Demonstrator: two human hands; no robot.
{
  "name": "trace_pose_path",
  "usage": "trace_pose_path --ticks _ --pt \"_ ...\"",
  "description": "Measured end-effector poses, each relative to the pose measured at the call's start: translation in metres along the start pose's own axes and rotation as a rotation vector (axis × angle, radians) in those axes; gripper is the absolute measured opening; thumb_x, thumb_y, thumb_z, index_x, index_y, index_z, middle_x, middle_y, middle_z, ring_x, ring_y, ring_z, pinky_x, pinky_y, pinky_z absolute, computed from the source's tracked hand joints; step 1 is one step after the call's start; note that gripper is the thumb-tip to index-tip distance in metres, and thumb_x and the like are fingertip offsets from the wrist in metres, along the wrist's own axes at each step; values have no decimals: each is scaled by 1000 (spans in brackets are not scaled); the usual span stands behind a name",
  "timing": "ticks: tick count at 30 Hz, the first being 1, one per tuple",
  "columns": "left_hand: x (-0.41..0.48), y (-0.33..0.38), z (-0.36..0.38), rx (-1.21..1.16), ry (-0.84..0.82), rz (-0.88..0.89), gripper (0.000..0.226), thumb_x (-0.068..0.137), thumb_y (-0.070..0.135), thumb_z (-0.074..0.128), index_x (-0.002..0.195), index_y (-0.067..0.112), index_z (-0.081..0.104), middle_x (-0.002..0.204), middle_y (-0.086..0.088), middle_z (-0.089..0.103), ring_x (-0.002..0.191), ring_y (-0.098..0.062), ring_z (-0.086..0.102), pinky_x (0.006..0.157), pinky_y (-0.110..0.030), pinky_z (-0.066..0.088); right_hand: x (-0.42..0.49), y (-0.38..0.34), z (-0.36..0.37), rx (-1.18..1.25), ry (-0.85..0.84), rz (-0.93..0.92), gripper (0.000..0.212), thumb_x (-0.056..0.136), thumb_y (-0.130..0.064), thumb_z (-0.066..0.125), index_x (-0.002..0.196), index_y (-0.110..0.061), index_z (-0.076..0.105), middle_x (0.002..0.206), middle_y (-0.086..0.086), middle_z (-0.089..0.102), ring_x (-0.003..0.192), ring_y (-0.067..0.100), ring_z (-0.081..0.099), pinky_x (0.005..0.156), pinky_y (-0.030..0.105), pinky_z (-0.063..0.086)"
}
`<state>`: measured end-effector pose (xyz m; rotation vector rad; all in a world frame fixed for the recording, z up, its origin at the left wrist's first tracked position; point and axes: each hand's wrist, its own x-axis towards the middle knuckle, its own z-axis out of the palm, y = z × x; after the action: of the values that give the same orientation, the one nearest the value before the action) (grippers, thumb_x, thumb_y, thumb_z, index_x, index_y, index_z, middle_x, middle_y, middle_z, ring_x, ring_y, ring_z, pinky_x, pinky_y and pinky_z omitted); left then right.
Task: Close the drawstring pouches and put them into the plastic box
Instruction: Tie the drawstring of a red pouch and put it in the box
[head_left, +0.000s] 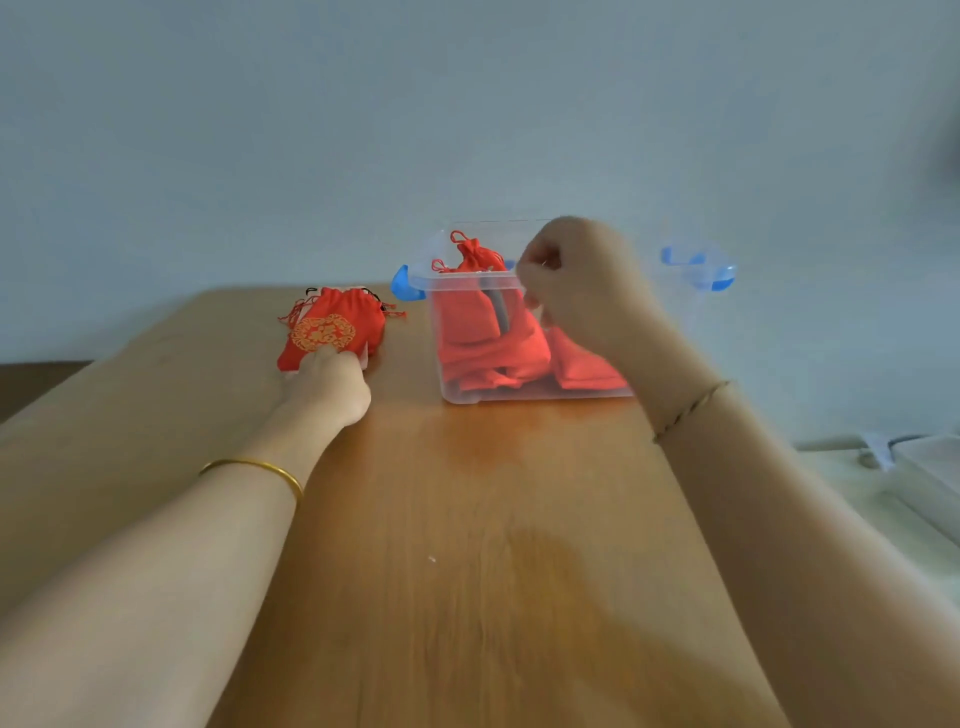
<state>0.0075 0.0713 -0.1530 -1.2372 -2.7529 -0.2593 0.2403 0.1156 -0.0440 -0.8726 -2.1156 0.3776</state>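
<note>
A clear plastic box (462, 389) with blue side latches stands at the far middle of the wooden table and holds several red drawstring pouches (488, 332); one closed pouch (475, 254) sticks up above the rim. My right hand (576, 280) hovers over the box's near rim, fingers curled; whether it holds anything is blurred. Left of the box lies a small stack of red pouches with a gold emblem (332, 327), mouths gathered toward the wall. My left hand (332, 387) rests on the stack's near edge, fingers on the top pouch.
The wooden table (441, 545) ends at a pale wall just behind the box. A blue latch (719, 273) sticks out on the box's right. Past the table's right edge sits a pale surface with a clear lid or tray (914, 467).
</note>
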Motion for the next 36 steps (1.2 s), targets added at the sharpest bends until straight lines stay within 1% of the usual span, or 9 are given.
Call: trace_pose_path --ticks 8,11,17,21,25,29,32,34,36 --pt "-8 -13 -1 -148 124 150 29 91 8 39 113 18 55 151 -14 19 140 -32 15 111 -45 20 -37 -2 66 -18 -178 -35 16 82 -9 45 90 -8 60 90 10 66 86 29 58 74 39 49" --pt "-1 -15 -6 -84 -6 188 38 89 4 39 120 21 53 156 -11 11 145 -28 3 114 -45 16 -55 17 90 -31 -212 18 17 86 -12 44 99 -8 55 100 13 63 93 33 56 78 41 48" --pt "-1 -12 -9 14 70 243 40 79 -5 45 112 17 51 129 -9 43 123 -31 39 103 -44 29 -64 31 100 -31 -236 80 24 85 -7 44 105 -7 56 108 14 61 102 32 54 82 36 43" --pt "-6 -14 -22 34 62 289 33 82 29 61 110 19 47 124 -7 48 117 -29 45 94 -43 34 -65 32 100 -13 -222 77 25 85 -7 45 107 -7 57 110 12 62 103 30 54 83 34 42" --pt "-34 -8 -38 -349 -302 398 32 73 36 75 93 25 51 102 4 57 98 -17 57 87 -35 48 -63 34 98 63 -202 84 17 85 -9 46 97 -10 59 100 11 64 91 31 60 78 36 47" --pt "-69 3 -45 -572 -425 488 21 76 25 73 93 22 62 103 -3 67 92 -13 64 88 -33 52 -62 30 94 141 -275 132 15 89 -28 50 90 -13 55 86 3 62 74 22 55 52 23 45" --pt "-72 5 -35 -695 -156 379 11 83 8 64 93 11 64 101 -12 67 85 -18 64 78 -30 52 -65 27 88 125 -358 143 32 86 -37 58 105 -12 53 91 -1 55 81 19 54 47 19 39" --pt "-65 2 -22 -527 61 250 11 82 18 63 91 10 64 105 -17 62 97 -31 61 84 -38 50 -68 25 88 84 -384 134 44 83 -34 63 116 -10 49 95 -1 53 92 21 55 63 27 41" --pt "-64 1 -12 -316 39 138 27 85 32 60 96 7 61 111 -18 57 107 -37 54 90 -45 46 -71 24 90 82 -371 122 45 83 -29 65 120 -10 49 97 -1 54 100 21 55 73 26 37"
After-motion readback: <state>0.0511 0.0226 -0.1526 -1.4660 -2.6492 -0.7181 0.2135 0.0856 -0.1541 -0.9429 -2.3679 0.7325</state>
